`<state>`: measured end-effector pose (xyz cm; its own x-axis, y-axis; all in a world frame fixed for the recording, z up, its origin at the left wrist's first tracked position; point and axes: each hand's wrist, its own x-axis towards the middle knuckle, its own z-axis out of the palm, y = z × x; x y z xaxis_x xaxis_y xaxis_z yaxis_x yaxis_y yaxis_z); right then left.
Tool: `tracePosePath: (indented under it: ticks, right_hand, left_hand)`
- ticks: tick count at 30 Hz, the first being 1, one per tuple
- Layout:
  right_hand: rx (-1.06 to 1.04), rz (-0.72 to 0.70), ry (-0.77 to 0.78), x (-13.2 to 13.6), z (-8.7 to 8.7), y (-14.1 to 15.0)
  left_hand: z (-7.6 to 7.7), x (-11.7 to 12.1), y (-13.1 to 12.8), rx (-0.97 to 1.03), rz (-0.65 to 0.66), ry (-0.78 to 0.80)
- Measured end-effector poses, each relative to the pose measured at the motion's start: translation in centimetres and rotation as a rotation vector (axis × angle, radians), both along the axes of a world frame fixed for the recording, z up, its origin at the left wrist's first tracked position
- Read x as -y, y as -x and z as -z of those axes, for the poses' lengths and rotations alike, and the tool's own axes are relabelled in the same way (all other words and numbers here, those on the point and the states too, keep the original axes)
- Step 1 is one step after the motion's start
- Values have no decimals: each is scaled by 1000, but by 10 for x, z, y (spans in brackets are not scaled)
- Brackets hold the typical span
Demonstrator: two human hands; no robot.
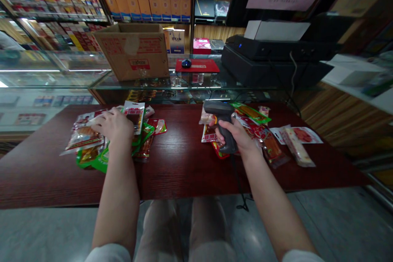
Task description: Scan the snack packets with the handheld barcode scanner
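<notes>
Scanner in my right hand, snack packets under my left.

My right hand (pixel 238 137) has its fingers clamped around the grip of the dark grey handheld barcode scanner (pixel 222 125), held over the scattered red and green snack packets (pixel 264 131) on the dark red wooden desk (pixel 181 159). My left hand (pixel 114 125) rests palm down, fingers loosely spread, on the heap of green and white snack packets (pixel 92 147). A brown cardboard box (pixel 133 51) stands on the glass counter behind.

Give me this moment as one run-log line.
left hand: resting on snack packets | right hand: gripping barcode scanner over right packet pile | surface: red-brown table
</notes>
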<state>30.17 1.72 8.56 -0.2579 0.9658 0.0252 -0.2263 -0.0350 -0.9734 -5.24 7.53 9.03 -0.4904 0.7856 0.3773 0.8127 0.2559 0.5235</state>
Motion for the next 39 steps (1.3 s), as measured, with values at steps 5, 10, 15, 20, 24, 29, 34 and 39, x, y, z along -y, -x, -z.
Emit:
tracePosePath:
  ticks: [5,10,15,20,24,29,34,39]
  right_hand:
    - [26,89,-39,-1,-6,-10]
    - [59,177,-33,0,-15,-23]
    - [97,246,0,-2,-18,-40]
    - [77,288,14,-9,-10,-48]
    - [74,280,14,-13,-4,-47]
    - [49,270,30,-14,0,-45]
    - [37,260,27,-16,4,-45]
    - [17,260,24,-17,5,-47]
  left_hand:
    - [1,0,-16,-200,183,85]
    - [4,1,-24,-289,213,270]
    - [4,3,-41,-335,138,199]
    - [10,-8,-117,-307,547,158]
    - [25,-33,-180,-14,741,325]
    - [42,-60,-214,128,754,498]
    - [45,-61,-212,181,768,492]
    - [40,-49,-187,307,760,363]
